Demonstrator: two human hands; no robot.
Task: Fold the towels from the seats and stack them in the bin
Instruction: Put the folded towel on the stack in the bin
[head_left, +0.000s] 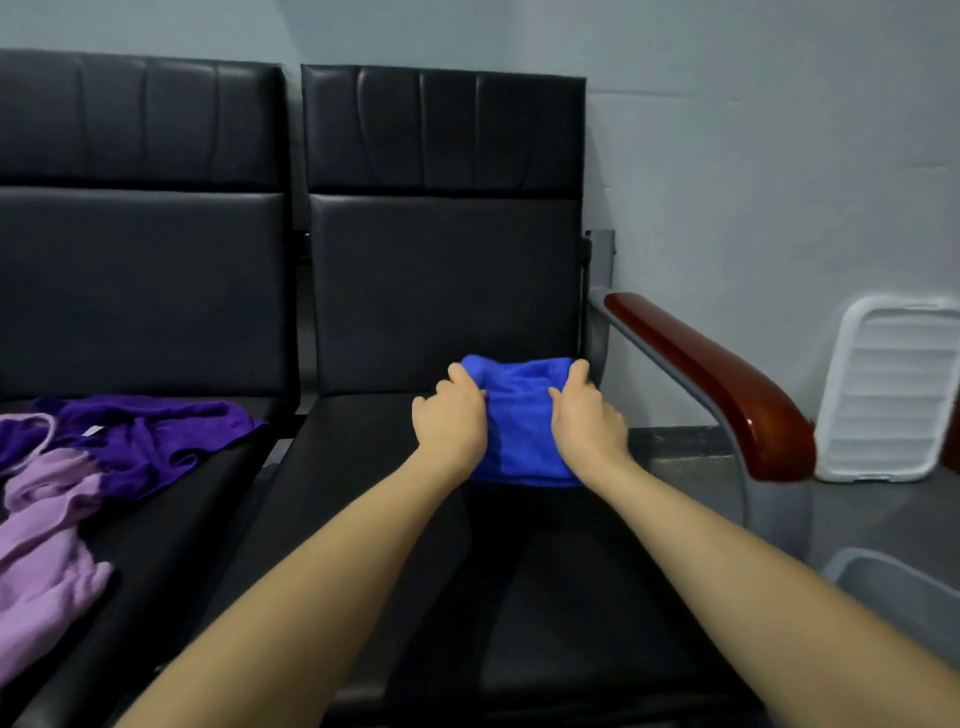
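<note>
Fingers of our left hand (451, 415) and right hand (587, 415) clamped the blue towel (519, 421) on the seat (545, 597). Purple towels (130, 441) lay beside it.

Blue towel (519, 415) folded, on rt seat (545, 597).

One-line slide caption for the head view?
Both hands, left and right, grip a folded blue microfibre towel on the black padded seat.

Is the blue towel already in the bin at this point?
No. The blue towel lies on the right-hand seat, gripped by the left hand and right hand; the bin sits on the floor.
</note>
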